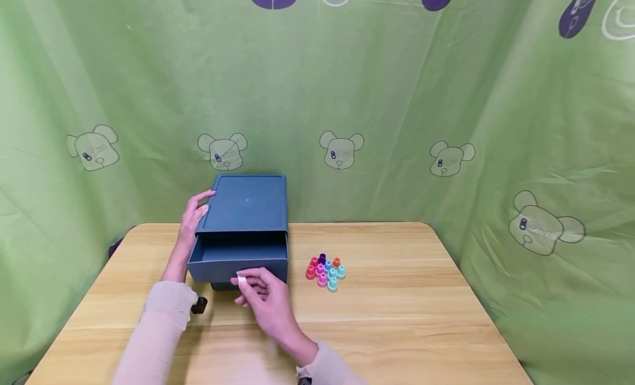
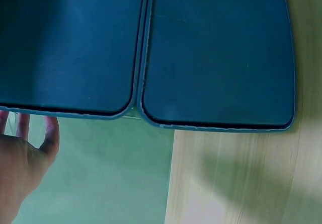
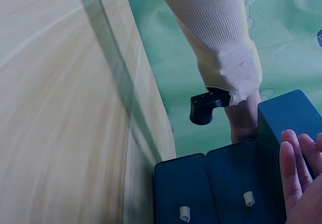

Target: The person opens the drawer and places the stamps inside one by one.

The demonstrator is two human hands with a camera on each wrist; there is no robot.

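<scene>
One bracing touch, likely: your left hand (image 1: 190,218), fingers relaxed, rests against the left side of the blue cabinet (image 1: 248,206) — its top drawer (image 1: 213,269) out. Your right hand (image 1: 270,303) pinches the white knob (image 1: 241,278), presumably for control — coloured pegs (image 1: 322,279) cluster beyond, right, on the table (image 1: 407,291).

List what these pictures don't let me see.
Head: inner back of the open drawer, under the cabinet top.
Head: part of the white pull, covered by the right grip.
Left wrist: part of the left grip, cut by the left edge.
Right wrist: ends of two drawer fronts, cut by the bottom edge.
Head: any markings on the coloured pieces, too small.
</scene>
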